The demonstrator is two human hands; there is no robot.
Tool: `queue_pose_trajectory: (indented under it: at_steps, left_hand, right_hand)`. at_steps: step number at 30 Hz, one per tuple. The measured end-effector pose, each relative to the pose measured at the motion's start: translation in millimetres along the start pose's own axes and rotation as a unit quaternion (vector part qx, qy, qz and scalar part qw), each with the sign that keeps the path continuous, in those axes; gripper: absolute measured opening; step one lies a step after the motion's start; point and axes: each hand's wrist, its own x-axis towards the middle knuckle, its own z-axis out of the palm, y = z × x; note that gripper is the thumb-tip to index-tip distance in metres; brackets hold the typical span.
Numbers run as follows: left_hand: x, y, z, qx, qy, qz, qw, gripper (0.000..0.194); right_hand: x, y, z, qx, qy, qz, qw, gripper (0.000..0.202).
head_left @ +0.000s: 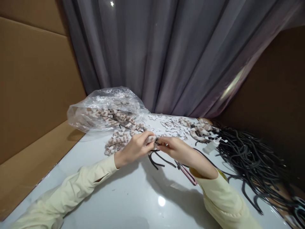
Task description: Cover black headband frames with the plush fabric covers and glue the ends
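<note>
Over the middle of the white table (114, 197), my left hand (136, 147) is closed around a short fluffy brown-and-white piece (150, 139). Right beside it, my right hand (173, 147) pinches the dark end of a black cord (156, 143) at the tip of that piece. The fingertips of both hands almost meet. Short black cords (164, 158) lie on the table just under the hands. Pink-handled scissors (189, 175) rest near my right wrist, partly under the arm.
A clear plastic bag (95, 98) with fluffy spotted strips stands back left, more strips (116, 141) before it. Small metallic bits (170, 124) are scattered behind. A white bottle (211, 146), fluffy loops (201, 128) and a black cord heap (247, 159) lie right. Cardboard walls flank both sides.
</note>
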Motion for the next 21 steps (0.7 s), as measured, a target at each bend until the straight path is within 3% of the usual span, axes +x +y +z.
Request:
queue_pose_trajectory:
  at_steps: [4, 10, 15, 21]
  left_hand:
    - [0, -3, 1.7, -0.002, -0.036, 0.008, 0.999, 0.017]
    - [5, -5, -3.0, 0.004, -0.110, 0.026, 0.994, 0.017]
    - [9, -2, -11.0, -0.003, -0.121, 0.028, 0.992, 0.013]
    - [9, 2, -15.8, -0.081, -0.149, 0.000, 0.986, 0.015]
  right_hand:
    - [1, 3, 2, -0.066, 0.079, -0.028, 0.994, 0.020]
    - [4, 2, 6, -0.143, 0.093, 0.022, 0.985, 0.027]
    - [12, 15, 7, -0.079, 0.110, -0.016, 0.991, 0.029]
    - [16, 22, 2, 0.054, 0.067, -0.049, 0.995, 0.021]
